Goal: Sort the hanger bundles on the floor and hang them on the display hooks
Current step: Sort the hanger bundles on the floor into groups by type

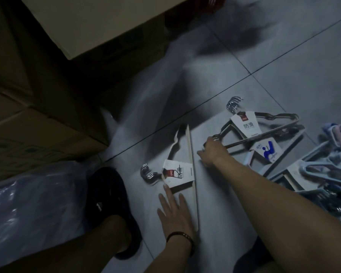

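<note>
Hanger bundles [268,150] lie on the tiled floor [283,66], none yet hung; we see no display hooks. Our left grip [173,213] lies spread flat, fingers straight, on the lower end of the cream bundle [191,150], forefinger touching its paper sleeve. Our right grip [213,152] curls over the near shoulder end of the grey bundle [246,125].

Risks, as we judge them: lifted by one end, the grey bundle may tilt and fan out of its sleeve. It overlaps the bundle with the blue-figure label [270,154], so hooks or bars may snag and drag that one along. Dim light may cause a mis-sort.

Surroundings: a loose pile of pale hangers [331,166] lies at right. Our black shoe [108,194] sits just beside the cream bundle's chrome hooks [147,174]. Cardboard boxes [28,115] and a plastic-wrapped pack [28,203] crowd the left.
</note>
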A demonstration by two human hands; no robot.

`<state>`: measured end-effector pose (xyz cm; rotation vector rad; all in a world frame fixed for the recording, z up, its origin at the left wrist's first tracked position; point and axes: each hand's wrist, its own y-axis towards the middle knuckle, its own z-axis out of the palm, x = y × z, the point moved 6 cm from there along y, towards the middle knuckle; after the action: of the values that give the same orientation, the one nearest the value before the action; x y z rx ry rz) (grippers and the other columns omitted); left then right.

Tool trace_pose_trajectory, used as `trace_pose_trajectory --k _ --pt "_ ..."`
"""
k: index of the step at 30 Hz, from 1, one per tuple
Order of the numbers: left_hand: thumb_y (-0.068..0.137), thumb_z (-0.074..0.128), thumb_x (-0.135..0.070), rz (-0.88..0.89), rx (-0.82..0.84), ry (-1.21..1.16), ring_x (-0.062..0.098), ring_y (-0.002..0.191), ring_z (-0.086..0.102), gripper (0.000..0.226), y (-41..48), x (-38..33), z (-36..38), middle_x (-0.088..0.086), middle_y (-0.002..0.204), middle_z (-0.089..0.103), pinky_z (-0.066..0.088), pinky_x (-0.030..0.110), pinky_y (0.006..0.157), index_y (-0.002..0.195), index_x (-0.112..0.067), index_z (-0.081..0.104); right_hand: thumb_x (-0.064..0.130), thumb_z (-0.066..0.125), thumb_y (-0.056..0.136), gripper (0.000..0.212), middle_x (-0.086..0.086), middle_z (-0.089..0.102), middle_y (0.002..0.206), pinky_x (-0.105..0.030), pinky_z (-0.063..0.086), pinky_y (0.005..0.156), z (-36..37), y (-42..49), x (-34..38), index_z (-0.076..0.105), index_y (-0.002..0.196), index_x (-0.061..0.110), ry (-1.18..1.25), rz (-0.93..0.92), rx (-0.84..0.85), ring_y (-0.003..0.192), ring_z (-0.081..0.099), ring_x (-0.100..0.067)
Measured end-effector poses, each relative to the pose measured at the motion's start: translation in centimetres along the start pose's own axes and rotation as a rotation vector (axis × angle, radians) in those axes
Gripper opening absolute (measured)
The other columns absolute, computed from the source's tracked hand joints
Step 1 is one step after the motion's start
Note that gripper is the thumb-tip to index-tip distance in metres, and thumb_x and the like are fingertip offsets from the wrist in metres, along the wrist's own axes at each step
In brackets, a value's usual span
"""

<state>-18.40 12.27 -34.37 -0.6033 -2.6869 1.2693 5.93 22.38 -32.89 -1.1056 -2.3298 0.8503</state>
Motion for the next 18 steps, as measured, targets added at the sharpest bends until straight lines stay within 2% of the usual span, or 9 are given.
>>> trace_pose_trajectory --k 4,6,8,10,11,13,14,16,18 --pt "0.072 0.076 -0.07 0.01 -0.002 0.026 0.053 0.149 -0.027 0.135 -0.1 -0.4 -0.8 0.033 0.144 -0.054 0.008 0.063 0.122 0.163 -0.017 -0.008 0.051 0.054 0.102 0.062 -0.022 0.039 0.152 -0.05 0.044 0.107 -2.4 -1.7 -1.0 0.049 0.144 0.005 -0.113 0.082 -0.117 0.137 0.041 -0.045" --pt "0.072 0.077 -0.069 0.024 0.011 0.033 0.056 0.147 -0.03 0.139 0.0 -0.7 -0.5 0.038 0.143 -0.052 0.01 0.063 0.122 0.162 -0.016 -0.015 0.047 0.056 0.103 0.056 -0.02 0.051 0.146 -0.045 0.045 0.105 -4.2 -3.0 -1.7 0.058 0.137 0.003 -0.032 0.086 -0.154 0.135 0.046 -0.043" --pt "0.082 0.078 -0.053 0.036 -0.004 0.014 0.057 0.146 -0.03 0.129 -0.1 -1.2 -1.1 0.041 0.143 -0.049 0.014 0.064 0.122 0.161 -0.019 -0.018 0.043 0.058 0.103 0.046 -0.02 0.063 0.135 -0.041 0.046 0.1 -6.4 -5.0 -2.4 0.065 0.124 0.003 0.082 0.068 -0.217 0.128 0.054 -0.041" --pt "0.096 0.066 -0.03 0.016 -0.015 -0.121 0.054 0.153 -0.013 0.103 0.5 -1.1 -2.1 0.037 0.152 -0.042 0.024 0.059 0.121 0.163 -0.022 -0.012 0.039 0.062 0.102 0.033 -0.019 0.07 0.112 -0.038 0.046 0.088 -8.3 -7.6 -3.4 0.066 0.1 0.007 0.222 0.009 -0.285 0.111 0.063 -0.038" --pt "0.101 0.059 -0.026 -0.013 -0.024 -0.247 0.049 0.155 0.005 0.093 0.9 -0.7 -2.7 0.032 0.162 -0.029 0.031 0.054 0.119 0.163 -0.023 -0.01 0.037 0.064 0.101 0.033 -0.014 0.069 0.096 -0.035 0.043 0.079 -8.9 -9.2 -4.1 0.062 0.087 0.007 0.306 -0.015 -0.305 0.1 0.064 -0.037" --pt "0.102 0.056 -0.034 -0.076 -0.052 -0.406 0.04 0.143 0.04 0.09 1.5 0.5 -4.4 0.026 0.167 0.007 0.042 0.049 0.112 0.162 -0.02 -0.009 0.035 0.067 0.099 0.039 -0.004 0.056 0.074 -0.034 0.037 0.07 -9.6 -12.5 -5.2 0.05 0.072 0.013 0.44 -0.058 -0.319 0.078 0.058 -0.029" --pt "0.097 0.059 -0.039 -0.076 -0.046 -0.408 0.039 0.135 0.048 0.087 1.5 0.9 -5.2 0.025 0.165 0.013 0.044 0.048 0.11 0.161 -0.021 0.004 0.036 0.068 0.098 0.04 -0.002 0.052 0.07 -0.033 0.036 0.065 -9.6 -14.2 -5.5 0.047 0.071 0.016 0.468 -0.079 -0.313 0.072 0.054 -0.026" --pt "0.089 0.062 -0.047 -0.009 -0.012 -0.441 0.039 0.127 0.054 0.064 0.7 1.0 -6.9 0.021 0.161 0.024 0.046 0.044 0.108 0.143 -0.022 0.041 0.035 0.07 0.098 0.039 -0.002 0.051 0.07 -0.03 0.035 0.057 -8.9 -17.7 -5.6 0.046 0.073 0.017 0.463 -0.122 -0.283 0.065 0.05 -0.018" --pt "0.095 0.059 -0.049 0.039 0.004 -0.621 0.036 0.121 0.061 0.046 -1.5 1.3 -9.6 0.017 0.141 0.058 0.05 0.038 0.104 0.127 -0.015 0.061 0.032 0.072 0.097 0.036 -0.001 0.054 0.073 -0.026 0.036 0.055 -7.5 -20.9 -5.3 0.048 0.074 0.018 0.434 -0.186 -0.246 0.064 0.051 -0.013"
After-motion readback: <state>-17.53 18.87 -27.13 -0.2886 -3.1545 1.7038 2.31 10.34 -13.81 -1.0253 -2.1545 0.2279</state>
